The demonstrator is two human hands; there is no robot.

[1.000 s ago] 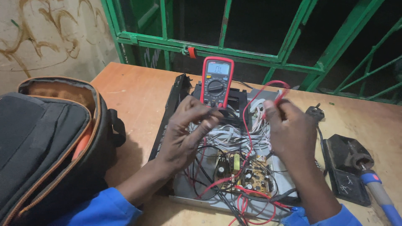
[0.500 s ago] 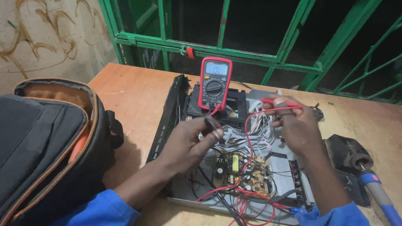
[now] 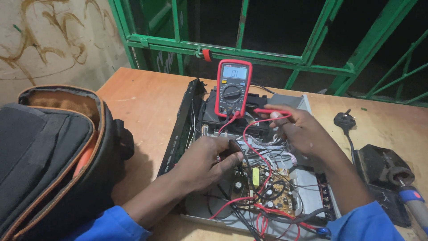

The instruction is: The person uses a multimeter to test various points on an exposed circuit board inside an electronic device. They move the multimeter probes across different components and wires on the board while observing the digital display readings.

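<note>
Head view: left hand (image 3: 206, 160) curled shut around a black test probe (image 3: 232, 147), tip down just above the yellow-brown circuit board (image 3: 267, 192) inside the opened grey metal electronics chassis (image 3: 307, 178). Right hand (image 3: 299, 130) pinching a slim red test probe (image 3: 267, 111), held level over the chassis rear. Red-cased digital multimeter (image 3: 232, 88) propped upright behind, leads trailing down. Black open tool bag (image 3: 53, 151) at left on the wooden table (image 3: 147, 102); black plug (image 3: 344, 119) and soldering iron with blue grip (image 3: 408, 189) at right.

Sitting around one open grey metal device case (image 3: 307, 178): one red multimeter (image 3: 232, 88), one brown circuit board (image 3: 267, 189), one black bag (image 3: 49, 151), one black plug (image 3: 344, 119).
</note>
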